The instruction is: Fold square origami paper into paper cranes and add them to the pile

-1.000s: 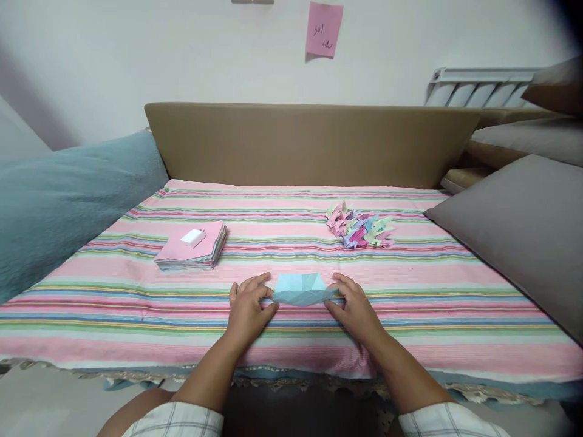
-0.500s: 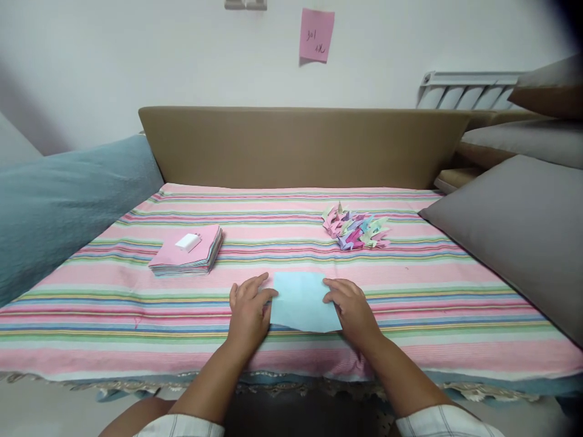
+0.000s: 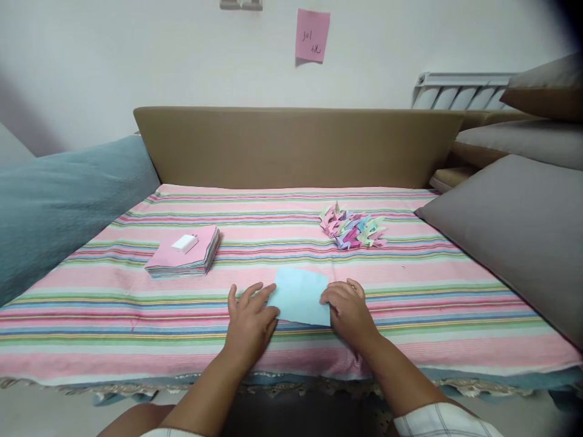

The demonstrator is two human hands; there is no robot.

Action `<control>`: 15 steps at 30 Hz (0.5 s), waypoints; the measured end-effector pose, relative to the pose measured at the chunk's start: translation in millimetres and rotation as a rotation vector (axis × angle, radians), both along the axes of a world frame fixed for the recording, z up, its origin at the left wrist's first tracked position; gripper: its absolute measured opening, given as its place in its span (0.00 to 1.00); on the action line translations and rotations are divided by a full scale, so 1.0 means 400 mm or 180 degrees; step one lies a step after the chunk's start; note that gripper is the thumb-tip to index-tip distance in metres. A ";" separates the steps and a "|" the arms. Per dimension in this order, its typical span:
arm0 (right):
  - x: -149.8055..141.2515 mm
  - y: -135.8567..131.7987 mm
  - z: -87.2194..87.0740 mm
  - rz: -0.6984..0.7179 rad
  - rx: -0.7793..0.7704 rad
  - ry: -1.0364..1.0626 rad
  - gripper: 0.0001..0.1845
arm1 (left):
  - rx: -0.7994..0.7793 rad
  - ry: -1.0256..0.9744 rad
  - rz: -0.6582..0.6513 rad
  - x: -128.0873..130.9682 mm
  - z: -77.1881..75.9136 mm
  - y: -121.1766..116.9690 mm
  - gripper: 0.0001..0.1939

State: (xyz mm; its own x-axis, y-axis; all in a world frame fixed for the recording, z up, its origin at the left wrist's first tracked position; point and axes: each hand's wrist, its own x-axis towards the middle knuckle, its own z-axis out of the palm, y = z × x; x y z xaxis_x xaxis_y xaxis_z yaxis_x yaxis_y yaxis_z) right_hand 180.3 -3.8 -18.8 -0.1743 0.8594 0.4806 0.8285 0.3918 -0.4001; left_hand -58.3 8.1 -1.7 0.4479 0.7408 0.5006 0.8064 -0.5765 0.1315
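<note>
A light blue sheet of paper (image 3: 301,296) lies on the striped cloth in front of me, turned slightly askew. At its left edge, my left hand (image 3: 250,321) has its fingers spread, with the thumb and index fingertip touching the paper. My right hand (image 3: 350,312) has its fingers curled and closed on the paper's right edge; the thumb is mostly hidden under the fingers.
To the left, a stack of coloured paper (image 3: 182,258) has a white charger plug (image 3: 184,243) on top. Folded paper cranes (image 3: 350,227) in several colours cluster at the back right. Grey cushions (image 3: 514,230) border the right side, a blue cushion (image 3: 73,200) the left.
The paper has turned a little and its near edge has moved away from me. My left fingers have spread more, and my right fingers have curled in. The camera view has shifted slightly.
</note>
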 end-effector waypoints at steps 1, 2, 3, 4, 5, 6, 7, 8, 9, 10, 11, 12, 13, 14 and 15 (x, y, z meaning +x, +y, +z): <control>-0.003 -0.003 0.003 0.0079 0.0020 -0.0004 0.15 | 0.0018 0.0002 0.0084 -0.003 0.001 0.004 0.07; -0.007 -0.007 0.006 0.0175 0.0036 -0.0016 0.14 | 0.0031 0.0006 0.0160 -0.005 0.001 0.007 0.07; -0.012 -0.011 0.009 0.0275 0.0047 -0.0032 0.13 | 0.0030 0.0017 0.0220 -0.006 0.001 0.009 0.08; -0.017 -0.015 0.012 0.0371 0.0055 -0.0052 0.12 | 0.0019 0.0029 0.0262 -0.007 0.001 0.009 0.09; -0.022 -0.019 0.016 0.0454 0.0062 -0.0070 0.12 | -0.0002 0.0044 0.0275 -0.006 0.001 0.008 0.11; -0.027 -0.022 0.019 0.0534 0.0064 -0.0089 0.12 | -0.0031 0.0063 0.0267 -0.006 0.000 0.007 0.13; -0.032 -0.024 0.021 0.0603 0.0066 -0.0104 0.12 | -0.0056 0.0079 0.0250 -0.005 0.000 0.006 0.15; -0.036 -0.026 0.023 0.0666 0.0065 -0.0116 0.11 | -0.0079 0.0098 0.0236 -0.004 0.000 0.004 0.16; -0.039 -0.027 0.024 0.0724 0.0057 -0.0129 0.10 | -0.0094 0.0118 0.0229 -0.004 0.000 0.003 0.16; -0.040 -0.028 0.025 0.0768 0.0043 -0.0139 0.10 | -0.0099 0.0136 0.0238 -0.004 0.001 0.002 0.15; -0.041 -0.028 0.024 0.0796 0.0029 -0.0144 0.10 | -0.0099 0.0152 0.0255 -0.005 0.001 0.003 0.15; -0.040 -0.027 0.023 0.0806 0.0013 -0.0141 0.10 | -0.0093 0.0158 0.0281 -0.007 0.001 0.004 0.14; -0.037 -0.026 0.022 0.0800 -0.0004 -0.0129 0.10 | -0.0088 0.0161 0.0307 -0.010 0.001 0.006 0.14; -0.034 -0.025 0.021 0.0782 -0.0020 -0.0110 0.10 | -0.0086 0.0157 0.0329 -0.013 0.001 0.008 0.13; -0.030 -0.023 0.019 0.0757 -0.0040 -0.0091 0.11 | -0.0089 0.0150 0.0346 -0.016 0.001 0.011 0.12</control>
State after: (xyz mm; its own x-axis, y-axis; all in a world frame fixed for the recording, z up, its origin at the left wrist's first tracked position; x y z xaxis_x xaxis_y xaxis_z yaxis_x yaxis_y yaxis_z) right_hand 168.4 -13.0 -11.3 -0.3860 0.7984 0.4621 0.7245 0.5725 -0.3839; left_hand -64.6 12.4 -1.3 0.3867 0.7996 0.4594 0.8697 -0.4820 0.1069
